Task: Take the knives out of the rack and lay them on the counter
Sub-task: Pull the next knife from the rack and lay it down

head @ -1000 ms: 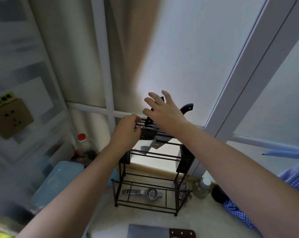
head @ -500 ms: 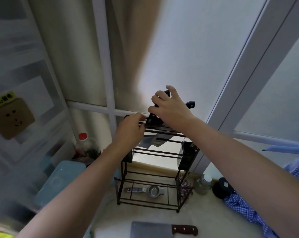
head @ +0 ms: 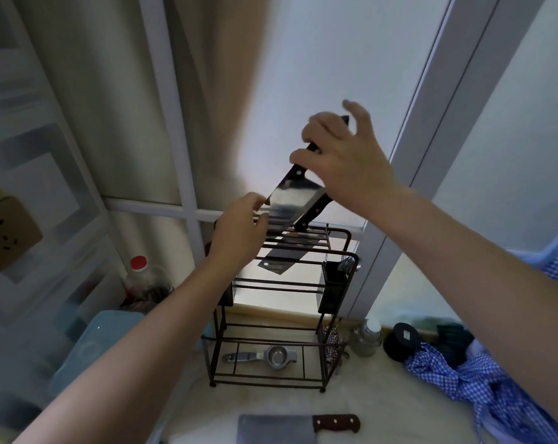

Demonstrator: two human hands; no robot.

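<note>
Cleaver (head: 287,200) with a black handle, lifted partly clear of the rack (head: 280,312); blade tilted, shiny face toward the camera, lower edge at the level of the top rails. Right hand (head: 345,161) grips its handle from above, thumb and first fingers (head: 298,157) wrapped round it, the outer fingers spread loose. Handle end pokes out past the knuckles.

Second knife (head: 312,213), black riveted handle, sits just behind the lifted blade and slants down into the top slots. Dark blade (head: 279,262) hangs below the top rails inside the frame; cannot tell for certain which handle it belongs to.

Left hand (head: 239,235) rests at the rack's top left corner, fingers curled toward the rail and near the cleaver's blade edge; contact with the blade cannot be judged, grip on the rail partly hidden by the hand itself.

Rack: dark wire frame, standing upright on the pale desk (head: 271,402) against the window. Black side caddy (head: 335,283) on its right holds utensils. Metal squeezer (head: 264,355) lies on the bottom tier.

Wooden-handled cleaver (head: 290,427) lies flat on the desk, near edge of view, handle to the right.

Right of rack: small glass jar (head: 367,338), black round object (head: 402,341), blue checked cloth (head: 482,389). Left: red-capped bottle (head: 139,277), pale blue container (head: 95,347).
</note>
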